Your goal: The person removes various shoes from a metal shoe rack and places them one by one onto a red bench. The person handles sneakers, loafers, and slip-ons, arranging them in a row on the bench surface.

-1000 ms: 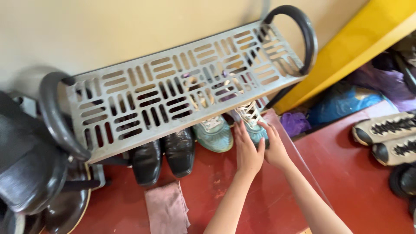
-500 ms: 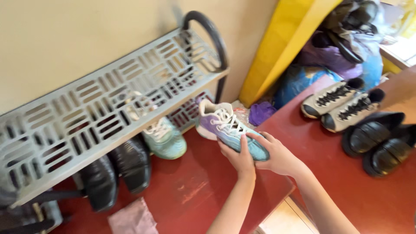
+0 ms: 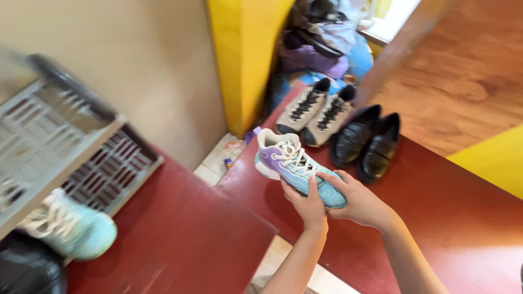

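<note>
Lifted clear of the grey slotted metal shoe rack (image 3: 49,136) since a second ago, the purple-and-teal laced sneaker (image 3: 297,166) now hangs above the red floor's step edge. Both hands clasp its toe, left hand (image 3: 308,204) beneath and right hand (image 3: 357,204) closed over the top, the heel pointing away up-left. Its one teal mate (image 3: 71,228) remains under the rack; two beige trainers (image 3: 316,111) and two black loafers (image 3: 368,141) stand beyond.
</note>
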